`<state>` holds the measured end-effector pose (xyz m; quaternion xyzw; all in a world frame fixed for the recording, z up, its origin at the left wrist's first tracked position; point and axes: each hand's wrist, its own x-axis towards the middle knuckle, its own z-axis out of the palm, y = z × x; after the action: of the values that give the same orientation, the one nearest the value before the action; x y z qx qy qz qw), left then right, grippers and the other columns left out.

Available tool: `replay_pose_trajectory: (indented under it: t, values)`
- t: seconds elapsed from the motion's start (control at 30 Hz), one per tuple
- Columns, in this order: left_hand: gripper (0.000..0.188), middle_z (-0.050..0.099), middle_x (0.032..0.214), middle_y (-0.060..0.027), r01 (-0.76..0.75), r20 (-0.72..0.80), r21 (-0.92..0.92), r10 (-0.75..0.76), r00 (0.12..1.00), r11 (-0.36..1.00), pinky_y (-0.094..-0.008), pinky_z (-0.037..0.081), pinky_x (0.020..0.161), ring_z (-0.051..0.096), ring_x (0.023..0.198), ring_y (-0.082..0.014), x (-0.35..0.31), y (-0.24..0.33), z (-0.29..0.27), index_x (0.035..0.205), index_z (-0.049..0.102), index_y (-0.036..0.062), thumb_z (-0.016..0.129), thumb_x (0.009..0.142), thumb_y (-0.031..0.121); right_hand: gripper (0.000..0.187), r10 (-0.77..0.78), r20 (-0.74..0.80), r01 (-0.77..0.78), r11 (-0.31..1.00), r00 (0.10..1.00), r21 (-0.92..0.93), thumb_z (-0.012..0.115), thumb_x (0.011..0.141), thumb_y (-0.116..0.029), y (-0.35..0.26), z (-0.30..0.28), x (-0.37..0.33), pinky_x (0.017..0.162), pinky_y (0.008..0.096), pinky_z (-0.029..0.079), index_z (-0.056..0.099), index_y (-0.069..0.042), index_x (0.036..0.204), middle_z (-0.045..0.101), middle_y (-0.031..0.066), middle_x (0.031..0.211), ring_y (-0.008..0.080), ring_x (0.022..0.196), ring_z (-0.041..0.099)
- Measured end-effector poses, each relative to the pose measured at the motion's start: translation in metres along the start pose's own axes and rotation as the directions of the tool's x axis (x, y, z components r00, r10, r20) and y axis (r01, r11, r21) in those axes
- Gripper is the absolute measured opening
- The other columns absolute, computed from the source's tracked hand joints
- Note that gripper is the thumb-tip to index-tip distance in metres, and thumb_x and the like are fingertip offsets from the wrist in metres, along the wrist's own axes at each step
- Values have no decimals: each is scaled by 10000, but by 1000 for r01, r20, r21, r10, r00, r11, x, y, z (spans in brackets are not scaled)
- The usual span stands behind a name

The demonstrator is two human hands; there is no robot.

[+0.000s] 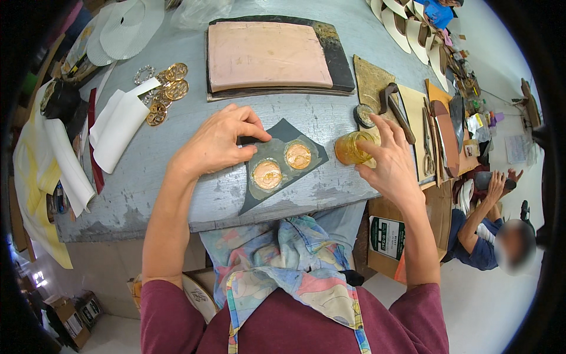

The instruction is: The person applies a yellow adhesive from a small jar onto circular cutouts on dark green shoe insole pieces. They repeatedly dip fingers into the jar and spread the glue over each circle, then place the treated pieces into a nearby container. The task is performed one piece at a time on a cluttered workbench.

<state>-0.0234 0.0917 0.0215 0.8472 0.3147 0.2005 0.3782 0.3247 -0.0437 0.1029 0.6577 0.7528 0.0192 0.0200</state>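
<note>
On the bench in front of me lies a dark grey, angular sheet [283,134] bearing two round gold-coloured pieces [267,175], ringed by a shiny smear. My left hand [221,141] is closed at the sheet's upper left, thumb and forefinger pinching its dark edge. To the right stands a glass jar [349,148] of amber-yellow liquid. My right hand [390,156] is over the jar's mouth, fingers apart, with one fingertip at or inside the rim; how deep it goes is hidden. Beside the raised forefinger sits a small round dark lid [364,116].
A pink slab [268,57] on a black board lies behind. Gold ring-shaped pieces [175,88] and white rolled sheets [121,131] are at left. A curved dark tool [401,115] and scissors [428,159] lie at right. Another person [477,236] sits beyond the bench's right side.
</note>
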Motion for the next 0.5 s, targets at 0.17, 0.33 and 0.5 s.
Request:
replay_pose_trajectory:
  t: [0.17, 0.33, 0.5]
  values:
    - [308, 754, 1134, -24, -1, -2, -2, 1, 1000, 1000, -401, 545, 1029, 639, 1106, -260, -1, -1, 1, 1150, 889, 90, 799, 857, 96, 333, -11, 29, 11, 1000, 1000, -5, 836, 777, -117, 0, 7, 3, 1212, 567, 464, 832, -105, 1111, 535, 184, 1668, 444, 1576, 435]
    - [312, 755, 1135, -27, -3, -2, -5, 3, 1000, 1000, -404, 552, 1025, 642, 1106, -262, -1, -1, 0, 1155, 888, 90, 797, 856, 93, 306, 0, -43, 5, 991, 999, 133, 817, 769, -39, 2, 0, -2, 1268, 558, 420, 735, -68, 1062, 546, 194, 1643, 459, 1576, 432]
    - [321, 746, 1149, -33, 1, 6, 0, -1, 1000, 1000, -405, 551, 1022, 641, 1128, -268, 0, 0, 1, 1159, 886, 94, 815, 847, 77, 332, 39, -107, -18, 981, 993, 195, 712, 785, 80, 2, -12, -11, 1299, 551, 392, 694, -64, 1084, 548, 195, 1635, 466, 1577, 430]
